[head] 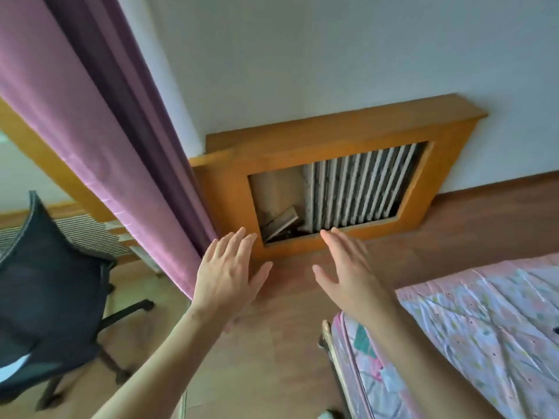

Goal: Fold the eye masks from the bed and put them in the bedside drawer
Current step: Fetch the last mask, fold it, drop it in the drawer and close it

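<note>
We hold our left hand (pixel 227 267) and right hand (pixel 348 267) out flat, fingers spread, holding nothing. We judge no mask is picked up yet. No eye masks or drawer show; only a corner of the bed (pixel 484 328) does. Next we must turn toward it.

Pink patterned quilted bed (pixel 484 328) cut off by right and bottom edges; a small dark item (pixel 556 329) on it at the right edge, too clipped to identify. Black mesh office chair (pixel 45 297) runs off the left edge, and the purple curtain (pixel 90 116) off the top and left. Inside the orange wooden radiator cover (pixel 332 140), the grey objects (pixel 281 225) leaning at lower left are too dim to make out; both forearms leave the frame at the bottom.
</note>
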